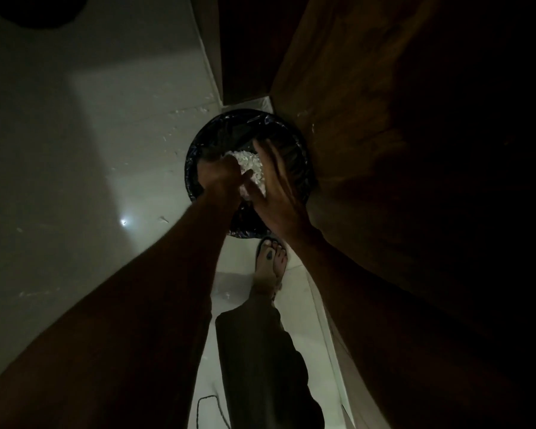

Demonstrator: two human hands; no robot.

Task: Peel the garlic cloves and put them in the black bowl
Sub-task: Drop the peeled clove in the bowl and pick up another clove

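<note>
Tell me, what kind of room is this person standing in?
Probably a dim home kitchen corner. A white countertop runs on the left, a wooden cabinet on the right, and both hands hang over a bin with a black liner, holding white peelings.

Dim light. Both hands reach over a round bin [294, 162] lined with a black bag, at 12 o'clock from a sandalled foot [271, 261]. The left hand [220, 178] is curled, the right hand [276, 193] has straight fingers; white peels [249, 159] show between them.
</note>
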